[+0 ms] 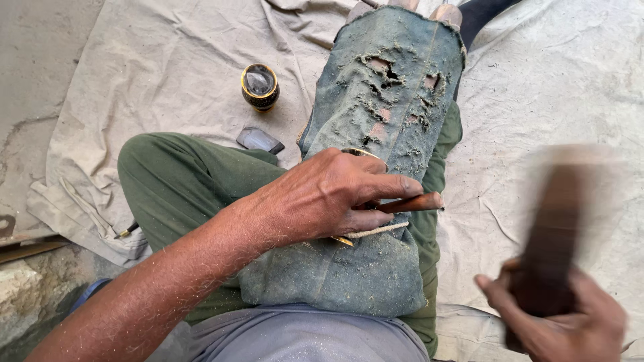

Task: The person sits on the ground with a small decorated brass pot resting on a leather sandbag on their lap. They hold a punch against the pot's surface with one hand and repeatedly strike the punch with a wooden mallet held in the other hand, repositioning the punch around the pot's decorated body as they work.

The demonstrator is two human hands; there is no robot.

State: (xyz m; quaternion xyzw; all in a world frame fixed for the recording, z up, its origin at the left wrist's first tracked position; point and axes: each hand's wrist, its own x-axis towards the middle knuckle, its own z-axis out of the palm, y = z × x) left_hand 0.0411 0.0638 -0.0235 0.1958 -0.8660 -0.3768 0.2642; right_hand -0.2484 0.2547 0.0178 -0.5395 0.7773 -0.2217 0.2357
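My left hand (332, 194) rests on a torn blue denim cloth (386, 100) laid over my leg. It grips a brown wooden-handled tool (414, 203) lying across the cloth and presses on a thin brass-coloured ring (359, 153) with a pale strip (376, 231) under it. My right hand (563, 322) is at the lower right, closed around a dark wooden block (553, 234) that is raised and blurred by motion, off to the right of the tool.
A small black-and-gold cup (259, 86) stands on the beige ground sheet (168, 67) beyond my green-trousered knee (174, 174). A dark flat stone (259, 140) lies beside the knee. A thin tool (126, 231) sits at the sheet's left edge, by bare concrete.
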